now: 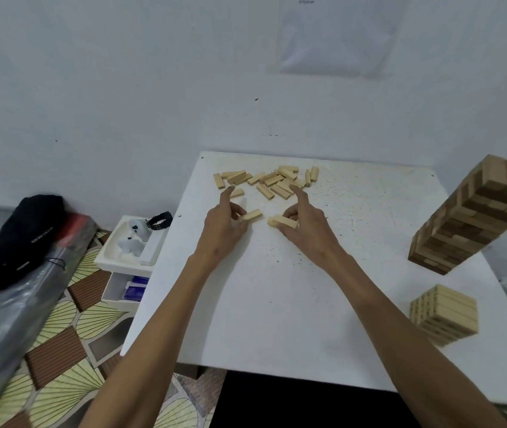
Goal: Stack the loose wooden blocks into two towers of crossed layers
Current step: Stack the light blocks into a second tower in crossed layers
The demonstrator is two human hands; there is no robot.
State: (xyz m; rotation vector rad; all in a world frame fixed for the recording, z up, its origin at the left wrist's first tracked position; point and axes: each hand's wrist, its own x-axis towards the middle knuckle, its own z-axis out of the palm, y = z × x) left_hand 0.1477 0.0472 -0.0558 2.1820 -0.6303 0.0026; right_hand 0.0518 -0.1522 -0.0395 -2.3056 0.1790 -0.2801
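Several loose pale wooden blocks (269,179) lie scattered at the far side of the white table (276,288). My left hand (224,223) pinches one block (251,216) with its curled fingers, index finger stretched toward the pile. My right hand (304,220) grips a pair of blocks (283,222) lying side by side, index finger also extended. A tall tower of crossed layers (477,217) in mixed dark and light wood stands at the right. A short pale tower (445,315) stands nearer, at the table's right edge.
Left of the table sit a white tray (113,242) holding small white items and a black watch (159,220), an open white box (122,288), a black cap (14,239) on plastic-wrapped goods, and a patterned floor mat (60,350). A wall rises behind.
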